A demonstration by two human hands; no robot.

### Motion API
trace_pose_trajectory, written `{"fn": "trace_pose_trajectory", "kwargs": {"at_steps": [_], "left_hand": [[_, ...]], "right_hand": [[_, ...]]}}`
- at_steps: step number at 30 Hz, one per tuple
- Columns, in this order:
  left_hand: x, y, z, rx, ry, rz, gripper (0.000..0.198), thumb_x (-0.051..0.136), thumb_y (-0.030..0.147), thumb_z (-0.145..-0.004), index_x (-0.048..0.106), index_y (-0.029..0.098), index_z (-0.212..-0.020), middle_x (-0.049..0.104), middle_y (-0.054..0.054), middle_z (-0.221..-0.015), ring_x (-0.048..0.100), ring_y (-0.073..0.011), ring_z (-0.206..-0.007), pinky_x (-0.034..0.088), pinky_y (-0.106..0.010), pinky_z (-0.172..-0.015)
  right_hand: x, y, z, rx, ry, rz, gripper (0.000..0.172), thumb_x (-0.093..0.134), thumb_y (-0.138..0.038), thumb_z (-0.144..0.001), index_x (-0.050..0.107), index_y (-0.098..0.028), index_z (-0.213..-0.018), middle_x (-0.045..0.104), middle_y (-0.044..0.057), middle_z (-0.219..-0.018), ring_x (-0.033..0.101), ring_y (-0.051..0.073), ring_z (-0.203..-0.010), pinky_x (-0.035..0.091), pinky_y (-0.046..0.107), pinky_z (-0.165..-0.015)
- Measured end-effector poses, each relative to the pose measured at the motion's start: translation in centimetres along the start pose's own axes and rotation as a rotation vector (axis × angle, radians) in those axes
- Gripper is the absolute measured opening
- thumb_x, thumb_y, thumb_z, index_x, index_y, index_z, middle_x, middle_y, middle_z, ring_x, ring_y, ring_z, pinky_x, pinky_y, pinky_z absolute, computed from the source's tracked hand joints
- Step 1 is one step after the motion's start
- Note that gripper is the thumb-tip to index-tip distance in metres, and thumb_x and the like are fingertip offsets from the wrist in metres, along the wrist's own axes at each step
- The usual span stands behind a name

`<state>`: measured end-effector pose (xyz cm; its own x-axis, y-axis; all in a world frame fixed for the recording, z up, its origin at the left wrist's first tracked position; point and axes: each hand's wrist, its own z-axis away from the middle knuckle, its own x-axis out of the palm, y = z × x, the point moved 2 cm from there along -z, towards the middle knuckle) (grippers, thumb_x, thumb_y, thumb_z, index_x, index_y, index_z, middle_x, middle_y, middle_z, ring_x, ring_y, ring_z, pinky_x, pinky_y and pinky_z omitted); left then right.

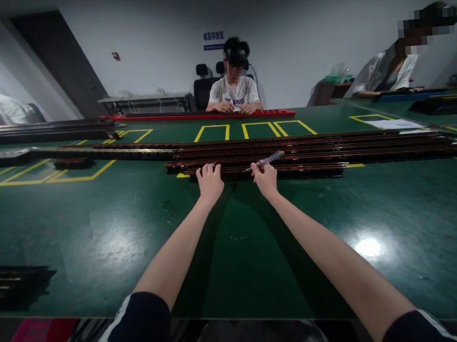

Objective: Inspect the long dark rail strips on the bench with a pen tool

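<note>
Navy sleeves (145, 325), cut off below, overlap the near edge of the bench (239, 265); well beyond, at dark strips (310, 151), the right hand (266, 178) pinches a clear-handled tool (273, 158), tip indistinct; the left hand's (211, 185) grip is unclear.

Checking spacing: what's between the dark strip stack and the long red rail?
Green tabletop marked with yellow outlines lies between the strip stack and the red rail; head view.

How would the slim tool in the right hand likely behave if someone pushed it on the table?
The slim tool is probably light: a pinch by the right hand seems enough to hold it. It looks straight, so likely stiff. Its narrow handle might roll, though its roundness is unclear.
</note>
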<state>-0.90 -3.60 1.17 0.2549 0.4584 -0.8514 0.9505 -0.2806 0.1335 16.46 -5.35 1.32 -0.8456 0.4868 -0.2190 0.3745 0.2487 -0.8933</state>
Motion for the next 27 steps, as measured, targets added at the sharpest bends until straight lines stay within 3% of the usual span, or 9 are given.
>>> {"fn": "trace_pose_trajectory", "kwargs": {"at_steps": [9, 27], "left_hand": [[0.75, 0.01, -0.24, 0.131, -0.020, 0.058, 0.042, 0.038, 0.020, -0.089, 0.055, 0.020, -0.127, 0.059, -0.010, -0.129, 0.047, -0.0252, -0.126, 0.024, -0.049, -0.111], [0.97, -0.03, -0.32, 0.122, -0.015, 0.051, 0.039, 0.041, 0.037, -0.092, 0.056, 0.021, -0.124, 0.062, -0.012, -0.124, 0.051, -0.0278, -0.120, 0.026, -0.050, -0.108]], "right_hand": [[0.08, 0.32, -0.23, -0.002, -0.024, 0.016, 0.021, 0.056, -0.034, -0.082, 0.055, -0.019, -0.068, 0.065, 0.004, -0.063, 0.061, 0.016, -0.054, 0.050, 0.030, -0.057], [-0.07, -0.20, 0.13, 0.033, -0.020, -0.057, 0.017, 0.057, -0.031, -0.081, 0.054, -0.020, -0.069, 0.064, 0.004, -0.065, 0.062, 0.018, -0.055, 0.051, 0.033, -0.057]]}}
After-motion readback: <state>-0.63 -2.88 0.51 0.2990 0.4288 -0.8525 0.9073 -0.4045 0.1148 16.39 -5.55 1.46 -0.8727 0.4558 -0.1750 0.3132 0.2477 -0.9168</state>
